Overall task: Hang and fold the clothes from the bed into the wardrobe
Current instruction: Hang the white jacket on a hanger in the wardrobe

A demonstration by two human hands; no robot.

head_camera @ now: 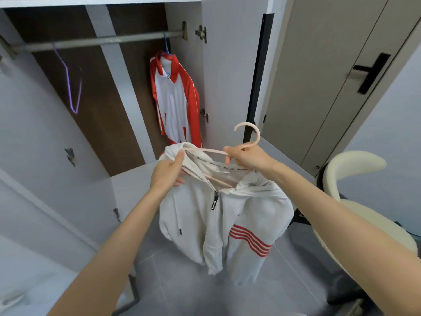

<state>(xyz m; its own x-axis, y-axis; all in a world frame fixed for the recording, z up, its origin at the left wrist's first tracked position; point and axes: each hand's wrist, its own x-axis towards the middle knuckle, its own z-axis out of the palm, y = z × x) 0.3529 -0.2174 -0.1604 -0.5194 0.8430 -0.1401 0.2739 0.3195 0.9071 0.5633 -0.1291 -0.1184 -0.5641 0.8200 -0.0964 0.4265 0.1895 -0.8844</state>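
Hoodie (pixel 218 224) on hanger (pixel 248 135), both hands gripping

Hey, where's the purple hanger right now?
In the head view, the purple hanger hangs bare on the wardrobe rail at upper left, well left of the red and white jacket.

A white zip hoodie (pixel 218 224) with red sleeve stripes hangs half-fitted on a pale pink hanger (pixel 257 134) before the open wardrobe (pixel 102 99), where a red-and-white jacket (pixel 173 96) hangs at the right end of its rail (pixel 102 41).
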